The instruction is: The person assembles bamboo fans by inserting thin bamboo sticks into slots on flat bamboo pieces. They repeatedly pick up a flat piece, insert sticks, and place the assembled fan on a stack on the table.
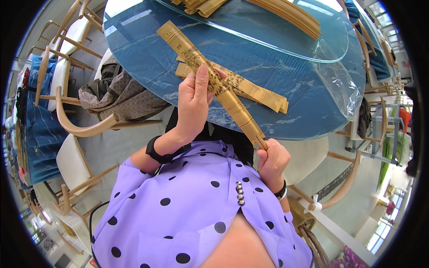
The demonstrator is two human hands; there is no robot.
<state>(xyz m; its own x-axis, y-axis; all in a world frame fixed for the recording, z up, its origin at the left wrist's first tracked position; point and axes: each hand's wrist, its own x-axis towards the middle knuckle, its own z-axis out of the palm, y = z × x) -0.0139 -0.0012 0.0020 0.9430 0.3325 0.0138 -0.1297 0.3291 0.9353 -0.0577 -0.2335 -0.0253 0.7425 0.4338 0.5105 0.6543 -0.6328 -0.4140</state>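
A folded golden-tan paper fan (210, 76) with dark print runs diagonally over the edge of a blue marbled round table (147, 58). My left hand (194, 100) grips the fan's middle, thumb on top. Close to my body, the fan's narrow handle end is clasped in my right hand (271, 163). Another similar fan (257, 91) lies flat on the table under the held one. I wear a purple dotted shirt and a black wristband on each wrist.
A round glass turntable (286, 44) on the table bears more tan fans (290, 15). Clear plastic wrap (342, 87) lies at the right. Wooden chairs (78, 129) with white seats ring the table; a grey-brown bag (118, 91) rests on one.
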